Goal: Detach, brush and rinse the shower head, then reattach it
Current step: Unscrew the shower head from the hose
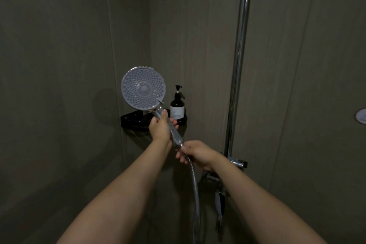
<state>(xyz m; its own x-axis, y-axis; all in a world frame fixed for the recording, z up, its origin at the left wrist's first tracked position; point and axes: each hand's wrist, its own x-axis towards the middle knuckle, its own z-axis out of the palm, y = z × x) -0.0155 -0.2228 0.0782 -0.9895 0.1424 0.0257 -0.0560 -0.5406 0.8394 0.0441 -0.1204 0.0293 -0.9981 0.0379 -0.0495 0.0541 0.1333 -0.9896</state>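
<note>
A round shower head (143, 87) with a pale nozzle face points towards me, held up in front of the corner. My left hand (161, 127) is wrapped around its clear handle, just below the face. My right hand (195, 151) grips the joint where the handle's lower end meets the metal hose (195, 186). The hose hangs down from that joint towards the floor. A chrome riser pole (240, 49) with its bracket (238, 162) stands on the wall at the right.
A black corner shelf (134, 119) sits behind the shower head and carries a dark pump bottle (177, 105). Faucet fittings and a lever (218, 200) hang below the bracket. A small round fixture (361, 116) shows at the right edge. Grey walls enclose the stall.
</note>
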